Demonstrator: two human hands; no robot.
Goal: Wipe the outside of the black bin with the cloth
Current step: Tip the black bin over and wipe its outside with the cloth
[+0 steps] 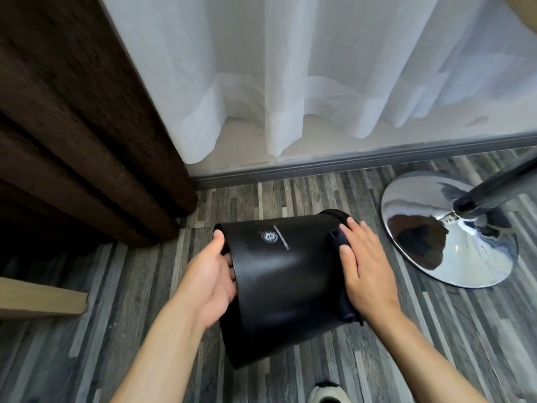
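**Wiping a tipped black bin, both hands on it**

Holding the black bin (279, 286) on its side above the striped grey floor (406, 330), off the boards as far as can be told, between the brown curtain (72, 126) on the left and the chrome stand base (447, 231) on the right. Left hand (213, 274) cupped around one end of the bin, thumb over the rim, fingers partly curled and hidden behind the wall. Right hand (363, 266) laid almost flat, fingers extended, pressing a dark cloth (341, 242) against the bin's outer wall near the other end; cloth showing at the fingertips and again below the palm. White logo facing up on the bin. White sheer curtain (290, 82) behind, along the grey sill. Shoe tip (325, 392) at the bottom edge. Wooden corner (43, 298) at the left edge.
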